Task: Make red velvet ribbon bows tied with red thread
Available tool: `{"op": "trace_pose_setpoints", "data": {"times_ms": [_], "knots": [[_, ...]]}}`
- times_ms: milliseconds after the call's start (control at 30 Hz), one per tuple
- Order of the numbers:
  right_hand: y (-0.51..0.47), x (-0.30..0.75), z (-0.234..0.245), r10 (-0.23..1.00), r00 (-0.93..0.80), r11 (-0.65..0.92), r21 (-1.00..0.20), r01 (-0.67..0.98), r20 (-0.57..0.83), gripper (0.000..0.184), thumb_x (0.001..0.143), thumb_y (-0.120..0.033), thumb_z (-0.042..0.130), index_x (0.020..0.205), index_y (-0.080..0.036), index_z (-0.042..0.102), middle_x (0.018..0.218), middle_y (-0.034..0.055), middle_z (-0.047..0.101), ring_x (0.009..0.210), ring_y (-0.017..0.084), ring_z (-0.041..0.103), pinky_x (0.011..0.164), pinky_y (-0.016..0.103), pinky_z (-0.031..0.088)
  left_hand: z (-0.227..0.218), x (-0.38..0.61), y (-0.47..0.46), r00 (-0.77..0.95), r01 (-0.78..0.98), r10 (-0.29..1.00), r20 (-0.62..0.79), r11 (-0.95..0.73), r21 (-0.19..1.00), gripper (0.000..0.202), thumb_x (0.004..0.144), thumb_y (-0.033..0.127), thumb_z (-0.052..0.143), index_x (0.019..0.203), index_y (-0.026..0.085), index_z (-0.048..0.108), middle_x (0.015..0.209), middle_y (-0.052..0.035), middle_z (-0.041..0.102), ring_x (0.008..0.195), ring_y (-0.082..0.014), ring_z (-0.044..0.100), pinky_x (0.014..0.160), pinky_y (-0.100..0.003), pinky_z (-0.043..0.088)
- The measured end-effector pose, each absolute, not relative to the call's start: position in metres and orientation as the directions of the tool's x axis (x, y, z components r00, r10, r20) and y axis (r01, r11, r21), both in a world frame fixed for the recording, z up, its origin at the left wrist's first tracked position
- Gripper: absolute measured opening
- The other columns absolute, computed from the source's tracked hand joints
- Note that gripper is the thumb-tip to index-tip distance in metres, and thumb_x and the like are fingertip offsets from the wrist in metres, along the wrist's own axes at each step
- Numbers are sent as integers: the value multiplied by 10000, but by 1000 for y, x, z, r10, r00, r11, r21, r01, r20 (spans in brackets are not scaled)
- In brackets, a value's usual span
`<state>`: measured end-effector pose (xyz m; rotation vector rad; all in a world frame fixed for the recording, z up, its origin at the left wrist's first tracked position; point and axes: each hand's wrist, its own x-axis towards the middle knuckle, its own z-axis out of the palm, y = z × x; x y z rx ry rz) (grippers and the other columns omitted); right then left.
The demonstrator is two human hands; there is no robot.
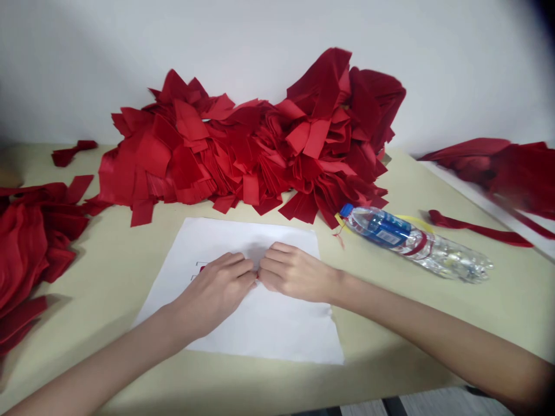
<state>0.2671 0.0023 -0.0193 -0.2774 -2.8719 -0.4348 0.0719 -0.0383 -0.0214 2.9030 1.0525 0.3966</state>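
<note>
Red cloth scrap (257, 277), between left hand (214, 294) and right hand (295, 271) pressed together, on white paper (243, 329)

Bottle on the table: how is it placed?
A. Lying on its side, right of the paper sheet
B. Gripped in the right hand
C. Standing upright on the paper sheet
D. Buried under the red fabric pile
A. The bottle lies on its side on the table, to the right of the paper sheet.
</note>
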Motion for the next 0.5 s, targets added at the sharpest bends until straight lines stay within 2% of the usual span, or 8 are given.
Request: {"op": "trace_pose_setpoints", "data": {"times_ms": [167, 267, 367, 500], "knots": [[4, 265, -24, 282, -917, 924, 176, 339, 283, 278, 908, -203, 423, 686, -137, 578, 692, 30, 560, 676, 145, 469, 658, 295, 333, -23, 74, -38, 742, 651, 633, 223, -759, -12, 265, 855, 59, 412, 662, 150, 569, 678, -35, 559, 639, -176, 480, 610, -330, 407], [5, 267, -18, 336, -910, 928, 80, 364, 242, 271, 910, -293, 441, 768, -140, 614, 762, 39, 597, 738, 155, 499, 712, 293, 362, -26, 74, -36, 741, 653, 629, 235, -757, -33, 263, 847, 64, 418, 645, 153, 561, 664, -35, 558, 632, -179, 479, 607, -331, 406], [4, 269, -15, 374, -901, 922, 15, 387, 219, 316, 894, -399, 453, 860, -136, 624, 828, 55, 612, 797, 167, 517, 758, 300, 375, -27, 75, -32, 716, 662, 653, 245, -748, 58, 267, 853, 94, 420, 635, 155, 562, 651, -27, 563, 639, -171, 491, 651, -327, 422], [3, 267, -20, 373, -895, 907, 107, 407, 246, 276, 925, -272, 402, 834, -127, 619, 779, 54, 604, 760, 164, 508, 728, 304, 363, -22, 76, -28, 613, 718, 764, 200, -645, 262, 272, 849, 110, 424, 629, 159, 577, 648, -17, 583, 645, -157, 509, 661, -299, 430]]}}
